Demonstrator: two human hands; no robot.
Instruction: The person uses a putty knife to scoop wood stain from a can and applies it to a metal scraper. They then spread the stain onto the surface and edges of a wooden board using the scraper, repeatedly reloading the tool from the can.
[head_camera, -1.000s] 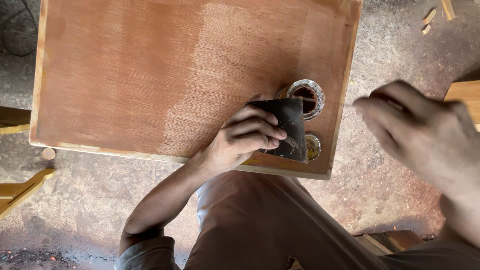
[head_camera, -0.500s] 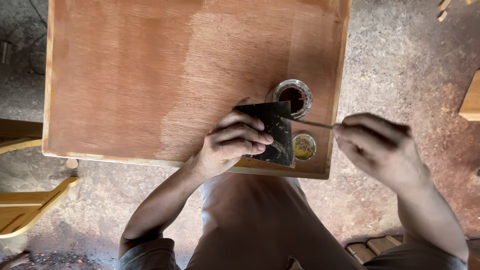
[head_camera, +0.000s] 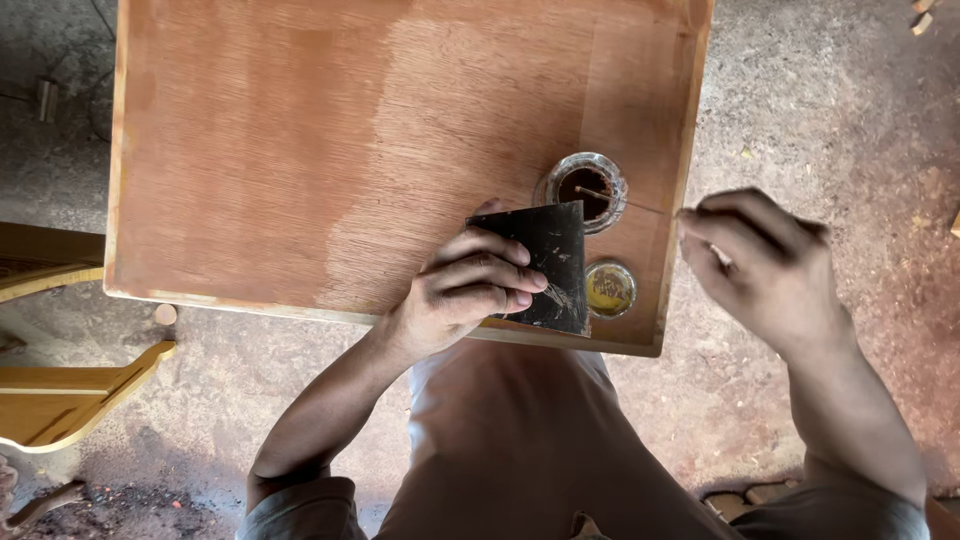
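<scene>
A dark square sheet (head_camera: 545, 262) is pinched by the closed fingers of the left hand (head_camera: 462, 290) on the wooden board (head_camera: 300, 150), with a glass jar (head_camera: 587, 190) just beyond it, a lid (head_camera: 610, 288) beside it, while the right hand (head_camera: 760, 265), blurred, is curled shut off the board's edge, and what it holds cannot be told.

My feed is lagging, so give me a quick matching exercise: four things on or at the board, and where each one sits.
Things:
1. glass jar
2. lid
3. black sheet
4. right hand

Places:
A. under the left hand
B. off the board's right edge
C. near the board's front edge
D. behind the lid, stick inside

Pairs: 1-D, 2-C, 3-A, 4-B
</scene>
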